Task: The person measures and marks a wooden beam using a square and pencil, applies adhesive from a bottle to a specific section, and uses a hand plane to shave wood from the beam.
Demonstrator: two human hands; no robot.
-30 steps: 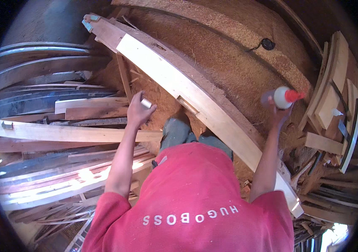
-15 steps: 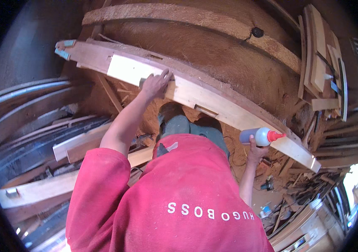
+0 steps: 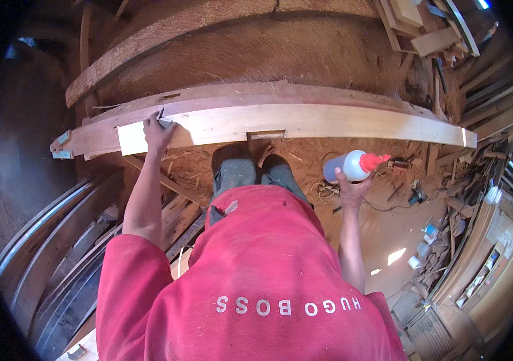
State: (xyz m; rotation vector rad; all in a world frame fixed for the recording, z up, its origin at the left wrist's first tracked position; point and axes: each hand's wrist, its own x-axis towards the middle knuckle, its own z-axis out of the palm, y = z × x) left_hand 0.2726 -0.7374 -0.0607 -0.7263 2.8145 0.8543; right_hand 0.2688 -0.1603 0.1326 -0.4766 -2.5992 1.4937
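A long pale timber beam (image 3: 340, 123) lies across in front of me, with a cut notch (image 3: 265, 134) in its near edge. Over its left part is my left hand (image 3: 159, 133), fingers closed around a small pale flat block (image 3: 165, 123); a thin dark tip sticks up beside it. Much of the block is hidden by the fingers. To the right, apart from the beam, my right hand (image 3: 353, 189) grips a squeeze bottle (image 3: 344, 167) with a red nozzle, tilted almost level and pointing right. Sunlight makes a bright patch on the beam left of my left hand.
Behind the beam runs a big rough log or slab (image 3: 256, 66). Stacked boards (image 3: 434, 39) lean at the far right. Curved planks (image 3: 46, 228) lie at the left. A cable and a tool (image 3: 416, 194) are on the dusty floor, near scattered offcuts and a wooden cabinet (image 3: 479, 259).
The whole view has turned, so the beam now lies more level. My left hand sits nearer the beam's left end in view. The bottle no longer overlaps the beam.
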